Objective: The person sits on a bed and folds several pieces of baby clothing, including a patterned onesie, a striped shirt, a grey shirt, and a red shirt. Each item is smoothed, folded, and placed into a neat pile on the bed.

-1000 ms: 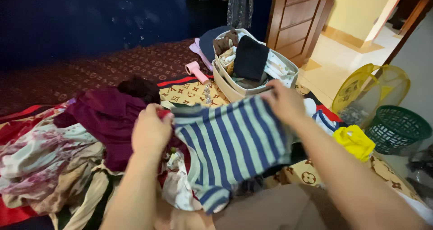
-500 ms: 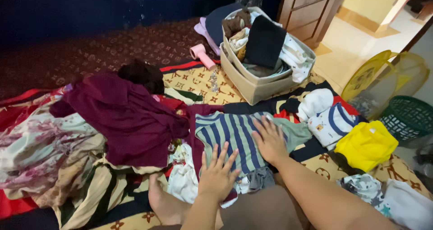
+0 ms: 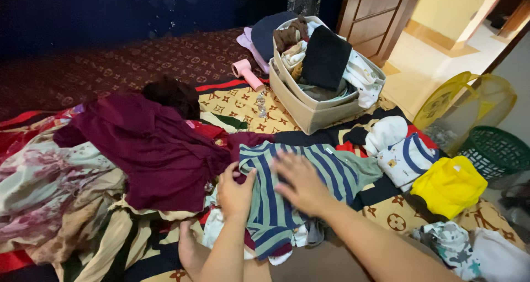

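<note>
Lying flat on the pile of clothes, the striped shirt (image 3: pixel 298 177) in blue and green sits between the maroon garment (image 3: pixel 149 144) and the white baby clothes (image 3: pixel 400 155). The left hand (image 3: pixel 236 192) pinches the shirt's left edge, its grip narrow and closed on the cloth. The right hand (image 3: pixel 301 183) presses on the shirt's middle with fingers spread, palm down, holding nothing. Beyond them stands a beige fabric bin (image 3: pixel 309 113) full of folded clothes, and a yellow garment (image 3: pixel 450 185) lies to the right.
</note>
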